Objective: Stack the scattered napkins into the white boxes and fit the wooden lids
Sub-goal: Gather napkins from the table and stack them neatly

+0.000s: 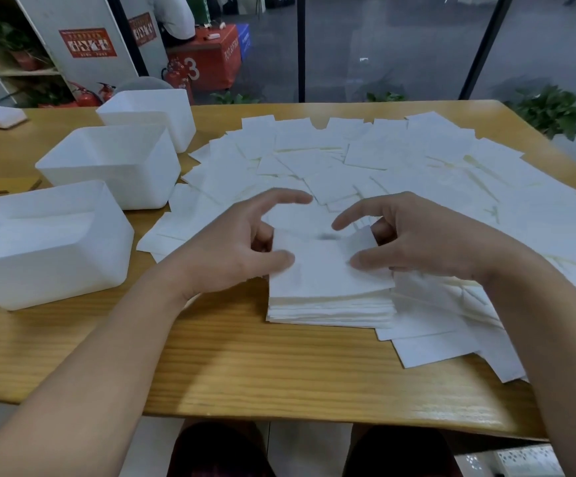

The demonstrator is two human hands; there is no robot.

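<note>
Left hand (242, 242) and right hand (414, 241) pinch the top napkin (321, 266) on the neat stack (331, 309) between them. White boxes (49, 242) sit left of the hands. Risk: loose grip fans the stack, sheets slide across the bench (245, 366).

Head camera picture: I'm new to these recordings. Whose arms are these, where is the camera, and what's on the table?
The camera sits on a person's head, looking down at their own bare arms. The left hand and right hand each grip a side of the top napkin on a neat napkin stack. Loose napkins cover the wooden table. Three white boxes stand in a row on the left, without lids.
</note>
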